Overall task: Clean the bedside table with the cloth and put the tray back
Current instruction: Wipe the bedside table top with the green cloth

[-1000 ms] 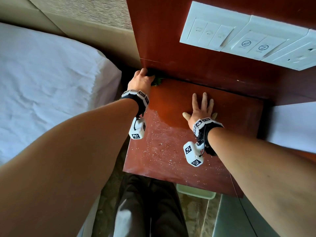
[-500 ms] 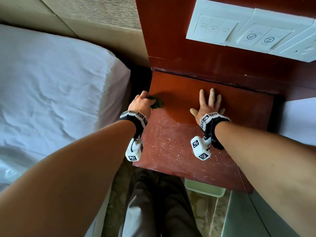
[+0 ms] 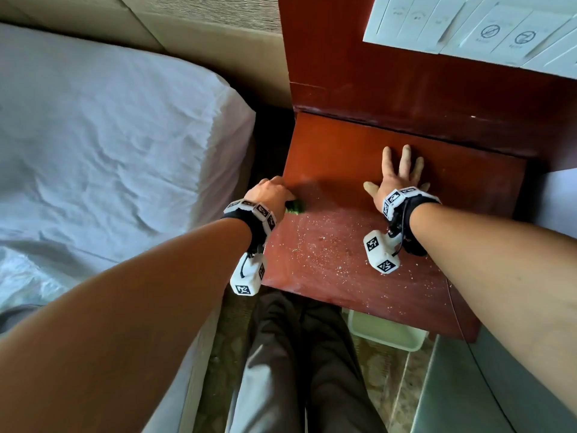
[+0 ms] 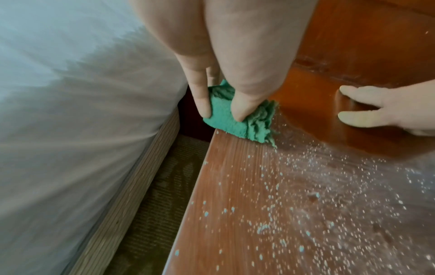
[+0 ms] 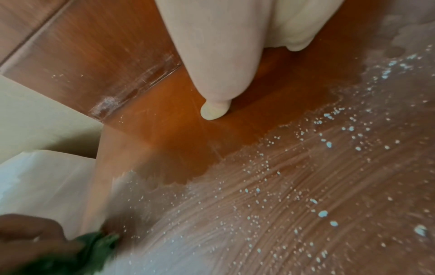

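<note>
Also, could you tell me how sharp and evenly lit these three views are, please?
Head view: mostly sharp, wide-angle bending at the edges, and the left hand casts a shadow on the bedside table. Left wrist view: the cloth is crisp, while the bed streaks with blur. Right wrist view: soft overall, the right hand pale and washed out, the cloth a dark smear.

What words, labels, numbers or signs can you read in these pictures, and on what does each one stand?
No word or number can be read.
White switch panel: two round crossed-out signs, small print beneath too blurred to read.
Its left switches: faint marks, unreadable.
Wrist bands and camera blocks on the left hand and right hand: black-and-white square code markers, no text.
</note>
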